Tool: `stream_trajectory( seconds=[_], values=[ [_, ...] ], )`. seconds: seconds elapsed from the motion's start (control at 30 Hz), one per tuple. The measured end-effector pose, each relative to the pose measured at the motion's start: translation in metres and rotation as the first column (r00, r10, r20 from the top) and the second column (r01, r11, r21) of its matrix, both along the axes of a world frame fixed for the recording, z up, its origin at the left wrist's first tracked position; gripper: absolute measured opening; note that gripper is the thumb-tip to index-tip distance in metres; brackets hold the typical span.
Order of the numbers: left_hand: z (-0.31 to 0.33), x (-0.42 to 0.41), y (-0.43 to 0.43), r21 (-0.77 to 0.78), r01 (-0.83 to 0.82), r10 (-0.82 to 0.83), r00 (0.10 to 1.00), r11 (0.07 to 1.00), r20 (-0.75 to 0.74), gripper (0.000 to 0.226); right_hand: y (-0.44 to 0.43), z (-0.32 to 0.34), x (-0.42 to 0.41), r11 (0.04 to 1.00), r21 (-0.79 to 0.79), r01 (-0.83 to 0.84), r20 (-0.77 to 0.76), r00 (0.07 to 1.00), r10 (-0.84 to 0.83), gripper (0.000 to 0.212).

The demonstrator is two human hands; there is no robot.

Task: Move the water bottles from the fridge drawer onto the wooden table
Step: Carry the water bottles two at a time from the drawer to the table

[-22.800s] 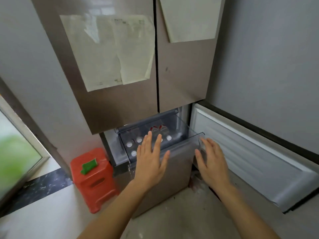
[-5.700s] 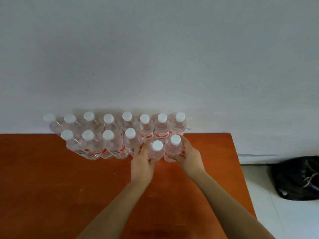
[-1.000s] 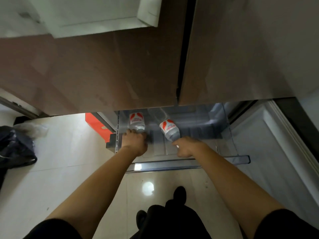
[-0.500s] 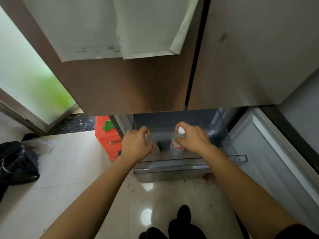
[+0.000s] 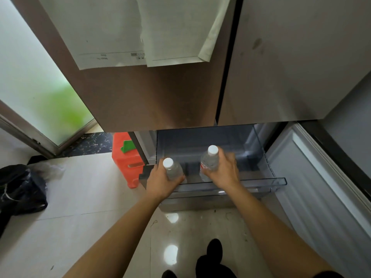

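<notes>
The clear fridge drawer (image 5: 269,182) is pulled out below the brown fridge doors. My left hand (image 5: 160,180) grips a clear water bottle (image 5: 173,170) with a white cap, held upright over the drawer's left front corner. My right hand (image 5: 225,171) grips a second water bottle (image 5: 209,162) with a white cap and red label, upright above the drawer's middle. No other bottles show inside the drawer. The wooden table is out of view.
An orange plastic stool (image 5: 125,159) with a green item on top stands left of the fridge. The open lower fridge door (image 5: 321,187) juts out on the right. A black bag (image 5: 20,189) lies on the tiled floor at left. My feet are at the bottom.
Both hands have lifted their bottles upright and higher out of the drawer; one second ago the bottles lay tilted inside it. The view has tilted up and back.
</notes>
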State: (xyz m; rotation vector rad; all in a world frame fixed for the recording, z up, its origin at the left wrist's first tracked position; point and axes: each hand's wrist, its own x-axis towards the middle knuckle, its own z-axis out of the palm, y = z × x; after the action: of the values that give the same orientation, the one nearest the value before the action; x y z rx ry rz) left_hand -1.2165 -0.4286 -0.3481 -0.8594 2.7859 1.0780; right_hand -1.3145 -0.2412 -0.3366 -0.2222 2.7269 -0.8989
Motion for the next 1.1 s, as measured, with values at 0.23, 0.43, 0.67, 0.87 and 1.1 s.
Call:
stream_trajectory(
  seconds=[0.23,0.43,0.67,0.87,1.1],
  values=[
    [-0.006,-0.002,0.017,-0.057,-0.173,0.170,0.983,0.983,-0.066,0.095,-0.006,-0.022,0.007,0.996,-0.093,-0.005,-0.014,1.000,0.004,0.098],
    [-0.009,-0.002,0.017,-0.025,-0.213,0.211,0.976,0.977,-0.059,0.084,-0.006,-0.018,0.010,0.990,-0.107,0.092,0.044,0.995,-0.087,0.084],
    [0.023,0.004,0.010,0.276,-0.322,0.398,0.871,0.906,-0.289,0.076,0.003,0.015,0.006,0.897,-0.407,0.171,0.130,0.983,-0.129,0.083],
    [0.079,0.034,0.002,0.354,-0.406,0.539,0.622,0.842,-0.568,0.070,-0.034,0.047,0.026,0.740,-0.664,-0.110,-0.090,0.994,0.067,0.076],
    [0.119,0.105,-0.008,0.255,-0.733,0.668,0.345,0.631,-0.659,0.064,-0.091,0.070,0.052,0.554,-0.753,-0.354,-0.158,0.915,0.371,0.081]
  ],
)
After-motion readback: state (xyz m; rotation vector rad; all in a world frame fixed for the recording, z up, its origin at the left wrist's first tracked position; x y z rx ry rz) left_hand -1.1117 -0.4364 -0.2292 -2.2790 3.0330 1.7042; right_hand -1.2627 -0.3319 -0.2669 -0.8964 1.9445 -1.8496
